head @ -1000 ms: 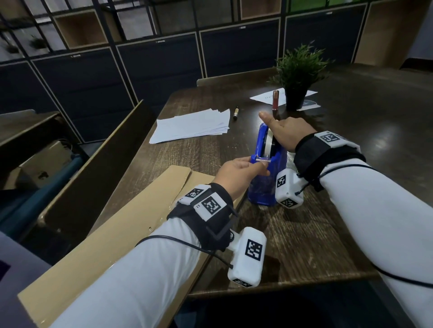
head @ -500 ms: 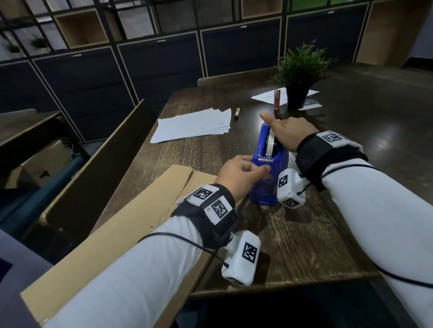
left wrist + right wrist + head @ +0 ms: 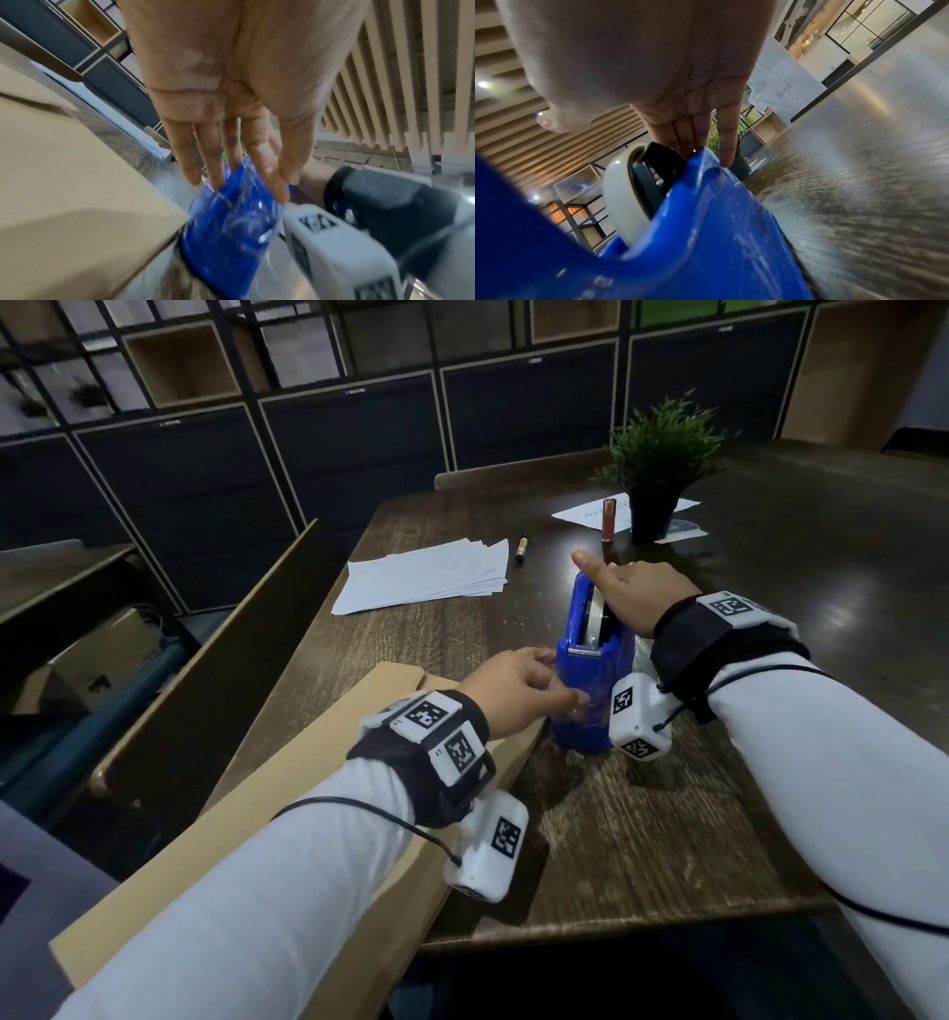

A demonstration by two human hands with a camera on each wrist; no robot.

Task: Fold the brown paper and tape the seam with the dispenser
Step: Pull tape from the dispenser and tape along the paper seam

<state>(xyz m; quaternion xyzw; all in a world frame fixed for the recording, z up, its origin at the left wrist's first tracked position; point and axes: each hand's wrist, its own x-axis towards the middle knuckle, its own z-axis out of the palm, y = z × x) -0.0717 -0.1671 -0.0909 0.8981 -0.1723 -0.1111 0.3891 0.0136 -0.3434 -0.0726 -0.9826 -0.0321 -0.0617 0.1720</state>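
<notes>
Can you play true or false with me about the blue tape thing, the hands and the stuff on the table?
1. The right hand rests on top of the blue tape dispenser. True.
2. The left hand is pinching a strip of clear tape at the front of the dispenser. True.
3. The plant stands on the brown paper. False: it stands on the table, far behind the dispenser.
4. The stack of white paper is under the dispenser. False: it lies apart, farther back on the left.
5. A pen lies beside the white paper. True.
</notes>
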